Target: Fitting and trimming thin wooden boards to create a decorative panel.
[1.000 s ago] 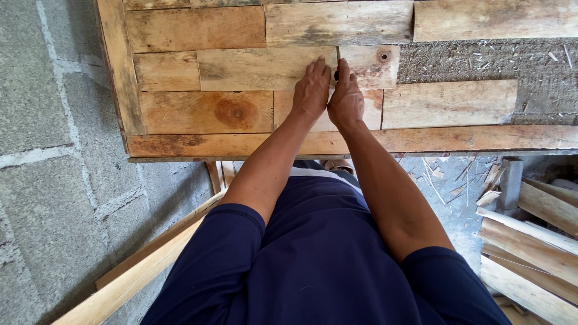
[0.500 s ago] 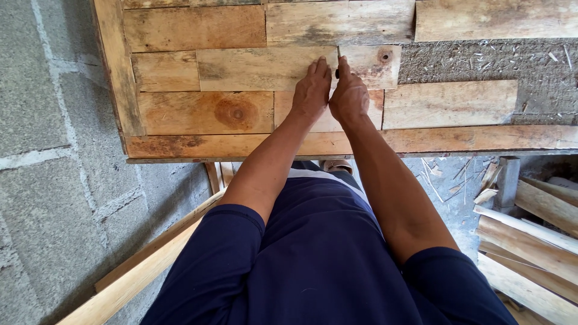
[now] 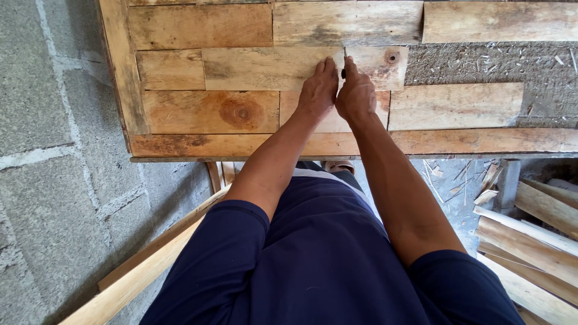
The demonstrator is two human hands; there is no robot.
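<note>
My left hand (image 3: 317, 90) lies flat on a long wooden slat (image 3: 265, 67) in a panel of glued wood pieces. Beside it, my right hand (image 3: 356, 93) is closed around a small dark tool (image 3: 343, 73) whose tip sits at the seam between that slat and a short knotted piece (image 3: 385, 65). The two hands touch each other. Most of the tool is hidden inside my fist, so I cannot tell its kind.
The panel's wooden frame (image 3: 120, 78) runs down the left and along the near edge. A bare rough patch (image 3: 487, 63) shows at the right. Concrete block wall (image 3: 54, 180) stands left; loose wooden slats (image 3: 530, 241) are stacked at lower right; a long batten (image 3: 138, 271) leans at lower left.
Both hands stay at the same seam; the right hand has shifted very slightly. The view has barely moved.
</note>
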